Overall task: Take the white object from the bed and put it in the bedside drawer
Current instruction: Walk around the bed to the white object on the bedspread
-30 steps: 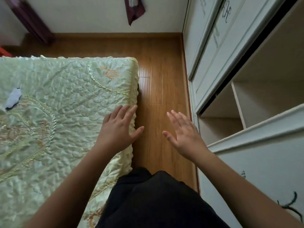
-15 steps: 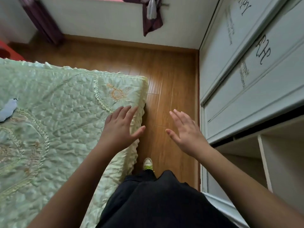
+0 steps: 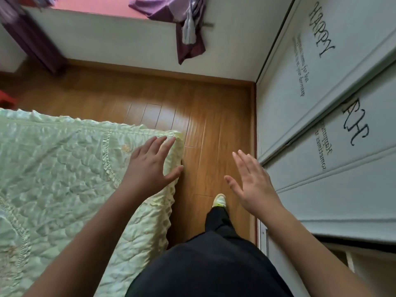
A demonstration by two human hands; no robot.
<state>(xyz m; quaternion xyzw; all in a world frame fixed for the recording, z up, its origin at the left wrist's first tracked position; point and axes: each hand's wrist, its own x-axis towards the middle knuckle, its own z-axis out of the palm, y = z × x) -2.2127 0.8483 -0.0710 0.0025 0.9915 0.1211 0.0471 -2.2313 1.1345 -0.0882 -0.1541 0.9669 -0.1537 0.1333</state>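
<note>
Your left hand (image 3: 151, 166) and right hand (image 3: 251, 182) are spread, empty, at the bed (image 3: 64, 168) corner (white object unseen, handling unknowable).

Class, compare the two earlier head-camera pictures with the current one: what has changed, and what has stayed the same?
The view has swung forward and right: the white object, earlier on the bed's left side, is now out of frame, and the open wardrobe shelves have slid to the lower right corner. A shoe has stepped into view on the floor. Unchanged: the left hand over the bed edge and the right hand stay open and empty.
</note>
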